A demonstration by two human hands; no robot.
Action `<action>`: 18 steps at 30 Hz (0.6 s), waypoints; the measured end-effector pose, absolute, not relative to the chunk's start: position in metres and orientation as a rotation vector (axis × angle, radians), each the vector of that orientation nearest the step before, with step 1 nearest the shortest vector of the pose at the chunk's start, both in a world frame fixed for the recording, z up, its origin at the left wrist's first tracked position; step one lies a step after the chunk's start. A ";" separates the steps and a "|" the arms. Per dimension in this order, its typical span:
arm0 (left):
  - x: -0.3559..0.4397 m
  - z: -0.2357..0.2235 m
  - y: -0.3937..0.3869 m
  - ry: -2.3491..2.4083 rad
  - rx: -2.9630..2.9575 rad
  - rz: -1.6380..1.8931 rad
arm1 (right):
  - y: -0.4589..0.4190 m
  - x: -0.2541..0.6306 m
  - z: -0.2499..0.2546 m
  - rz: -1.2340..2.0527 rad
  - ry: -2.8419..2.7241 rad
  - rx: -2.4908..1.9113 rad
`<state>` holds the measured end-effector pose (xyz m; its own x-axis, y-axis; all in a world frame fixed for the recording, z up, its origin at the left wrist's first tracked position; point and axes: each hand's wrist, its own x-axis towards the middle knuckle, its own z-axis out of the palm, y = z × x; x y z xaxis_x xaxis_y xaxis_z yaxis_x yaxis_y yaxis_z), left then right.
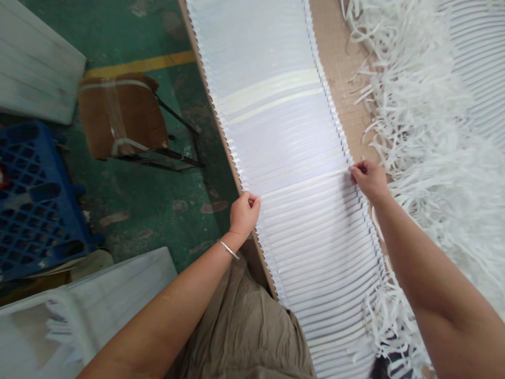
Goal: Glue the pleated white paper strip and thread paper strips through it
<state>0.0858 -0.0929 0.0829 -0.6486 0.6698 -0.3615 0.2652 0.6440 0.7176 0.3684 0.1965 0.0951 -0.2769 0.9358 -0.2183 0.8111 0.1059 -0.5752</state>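
Note:
A long white panel (276,131) with notched edges runs away from me, with many narrow white strips lying crosswise on it. One white strip (305,181) spans the panel's width between my hands. My left hand (243,211) is closed in a pinch on its left end, at the panel's left edge. At the right edge, my right hand (369,179) pinches the other end, thumb and fingertips together. Nearer my body the strips lie in ridged, spaced rows. Farther off, the surface looks flatter, with yellowish bands (272,95) across it.
Loose white strips (426,131) pile up on the brown tabletop (335,58) to the right. A padded stool (122,116) stands on the green floor left of the table. Beyond it are a blue plastic pallet (43,184) and a white container (130,284).

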 end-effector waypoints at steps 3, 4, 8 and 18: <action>0.086 0.080 -0.093 2.241 0.723 0.842 | 0.197 0.365 0.092 0.888 -2.180 -1.772; 0.086 0.079 -0.093 2.242 0.724 0.841 | 0.198 0.364 0.091 0.880 -2.178 -1.779; 0.087 0.077 -0.094 2.250 0.741 0.842 | 0.198 0.358 0.090 0.847 -2.183 -1.801; 0.087 0.081 -0.092 2.266 0.736 0.800 | 0.200 0.355 0.083 0.676 -2.284 -1.815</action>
